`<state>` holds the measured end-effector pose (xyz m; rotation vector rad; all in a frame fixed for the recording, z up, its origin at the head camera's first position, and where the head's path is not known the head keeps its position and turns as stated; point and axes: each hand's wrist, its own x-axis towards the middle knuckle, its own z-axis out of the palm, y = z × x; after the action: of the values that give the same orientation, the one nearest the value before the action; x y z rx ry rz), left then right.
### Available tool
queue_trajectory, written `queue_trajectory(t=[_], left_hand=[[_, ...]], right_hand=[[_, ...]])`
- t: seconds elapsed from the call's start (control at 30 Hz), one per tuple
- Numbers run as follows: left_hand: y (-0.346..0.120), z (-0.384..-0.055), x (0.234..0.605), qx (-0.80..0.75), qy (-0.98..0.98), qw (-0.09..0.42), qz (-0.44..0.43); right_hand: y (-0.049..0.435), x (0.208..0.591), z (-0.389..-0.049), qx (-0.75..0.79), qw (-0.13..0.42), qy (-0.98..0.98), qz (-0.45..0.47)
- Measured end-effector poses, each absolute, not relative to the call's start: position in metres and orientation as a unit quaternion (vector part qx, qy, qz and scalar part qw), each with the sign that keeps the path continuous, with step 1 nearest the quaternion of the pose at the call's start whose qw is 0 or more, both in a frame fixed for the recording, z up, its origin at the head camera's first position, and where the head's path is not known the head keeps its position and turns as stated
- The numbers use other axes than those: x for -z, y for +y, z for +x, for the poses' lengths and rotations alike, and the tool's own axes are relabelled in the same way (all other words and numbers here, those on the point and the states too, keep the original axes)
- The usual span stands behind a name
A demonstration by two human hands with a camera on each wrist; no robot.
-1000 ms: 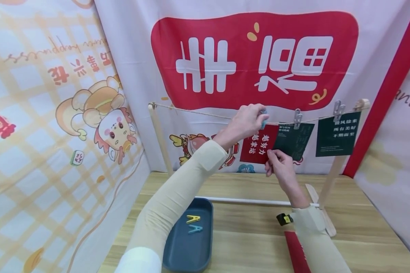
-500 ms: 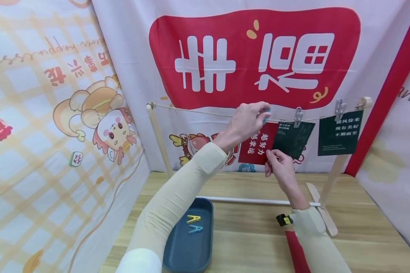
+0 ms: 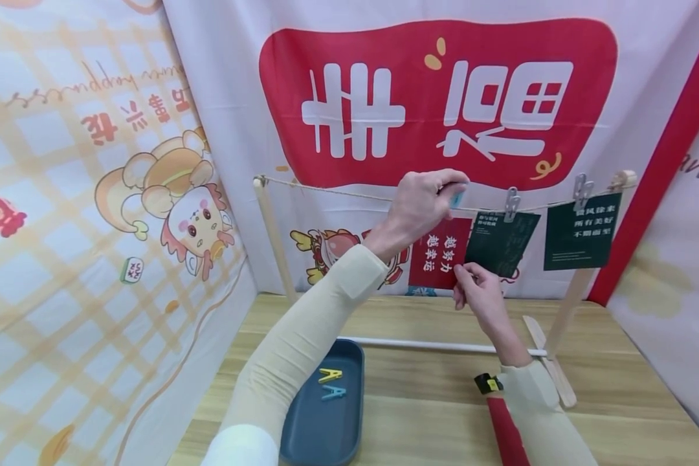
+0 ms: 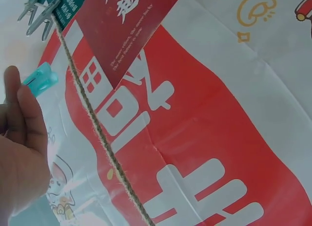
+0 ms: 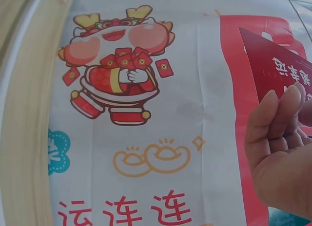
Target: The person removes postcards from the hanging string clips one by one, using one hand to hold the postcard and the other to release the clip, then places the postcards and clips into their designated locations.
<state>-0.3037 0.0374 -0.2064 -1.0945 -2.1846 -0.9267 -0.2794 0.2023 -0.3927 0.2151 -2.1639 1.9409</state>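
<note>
Up at the twine line (image 3: 338,191), my left hand (image 3: 421,206) pinches a light blue clothespin (image 4: 44,79) between thumb and fingers. Below it is a red card (image 3: 433,255) with white writing. My right hand (image 3: 481,290) pinches this card at its lower right edge, thumb against fingers; the right wrist view shows the card (image 5: 273,65) rising above the fingertips. In the left wrist view, the clothespin is beside the twine, apart from the card. A dark green card (image 3: 501,241), partly behind the red one, hangs from a grey metal clip (image 3: 511,203).
Another green card (image 3: 576,243) hangs at right from its own clip (image 3: 583,189). Wooden posts (image 3: 275,243) and a white rod (image 3: 419,345) frame the line. A dark blue tray (image 3: 320,430) holds yellow (image 3: 329,375) and blue (image 3: 334,392) clothespins. Red paper (image 3: 508,430) lies by my right forearm.
My left hand has moved slightly right along the twine with the clothespin and turned a little. The red card and my right hand sit slightly lower.
</note>
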Motion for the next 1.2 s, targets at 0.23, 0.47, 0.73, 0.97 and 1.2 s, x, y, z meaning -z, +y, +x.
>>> queue_trajectory(t=[0.23,0.47,0.73,0.97,1.2], left_hand=[[0.033,-0.299,0.206,0.395,-0.792,0.245,-0.396],[0.024,-0.301,0.211,0.447,-0.788,0.211,-0.366],[0.015,-0.300,0.213,0.495,-0.764,0.192,-0.367],[0.007,-0.296,0.212,0.496,-0.755,0.174,-0.391],[0.001,-0.291,0.216,0.533,-0.738,0.129,-0.393]], right_hand=[[0.202,0.399,-0.271,-0.637,0.110,-0.760,0.070],[0.204,0.404,-0.264,-0.649,0.101,-0.751,0.071],[0.209,0.406,-0.261,-0.656,0.090,-0.747,0.063],[0.211,0.407,-0.252,-0.650,0.078,-0.754,0.053],[0.214,0.411,-0.247,-0.651,0.071,-0.754,0.043]])
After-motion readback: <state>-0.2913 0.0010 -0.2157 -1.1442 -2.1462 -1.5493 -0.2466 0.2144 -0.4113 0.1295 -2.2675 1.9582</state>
